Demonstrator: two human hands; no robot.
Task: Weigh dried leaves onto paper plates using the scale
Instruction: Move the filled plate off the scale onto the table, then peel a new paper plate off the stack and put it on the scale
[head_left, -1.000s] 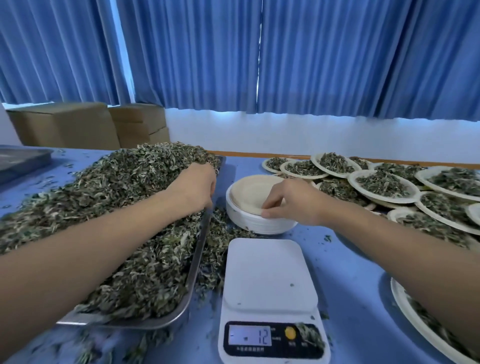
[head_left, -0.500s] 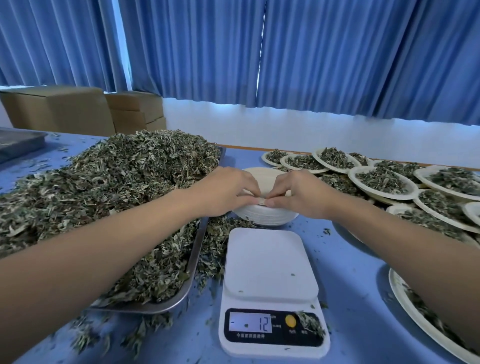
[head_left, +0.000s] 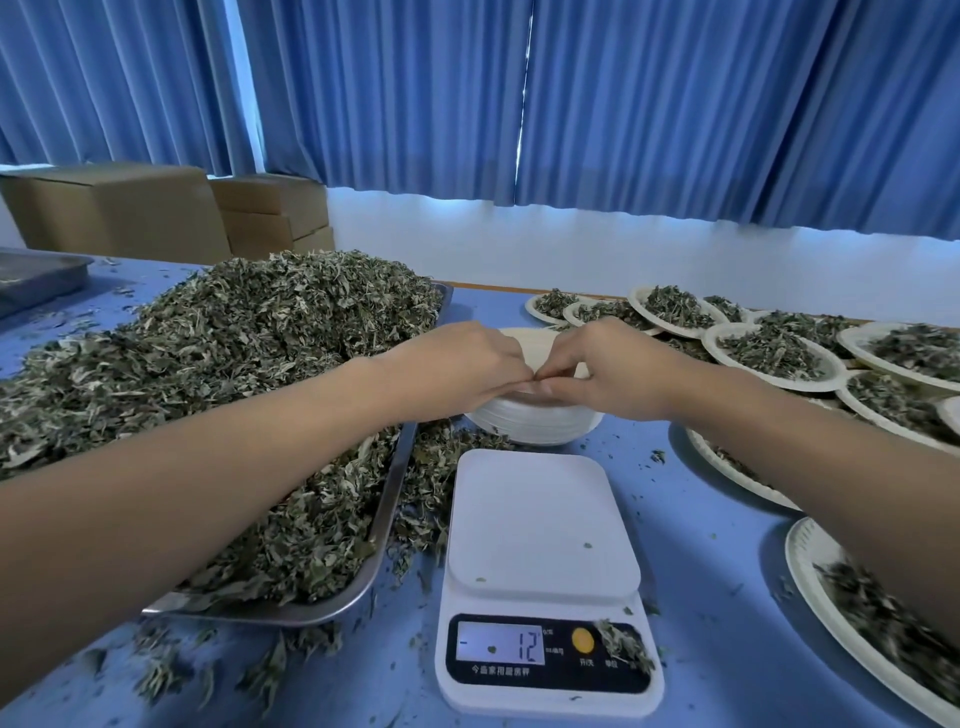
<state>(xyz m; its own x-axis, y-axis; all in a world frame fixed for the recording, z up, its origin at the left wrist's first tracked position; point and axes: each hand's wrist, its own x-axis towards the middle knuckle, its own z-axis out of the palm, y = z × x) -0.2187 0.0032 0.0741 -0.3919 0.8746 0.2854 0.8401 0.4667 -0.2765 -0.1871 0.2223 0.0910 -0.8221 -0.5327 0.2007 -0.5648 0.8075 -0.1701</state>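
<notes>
Left hand (head_left: 457, 369) has joined right hand (head_left: 610, 374) — both pinch the plate stack (head_left: 535, 427) at its near rim, beyond the scale (head_left: 543, 519).

Head view (wide-angle) faces forward-down, apparently close over scale (head_left: 543, 525).

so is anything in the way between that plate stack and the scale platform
Nothing visible does. The plate stack sits right behind the scale, whose platform holds only a few leaf crumbs.
</notes>
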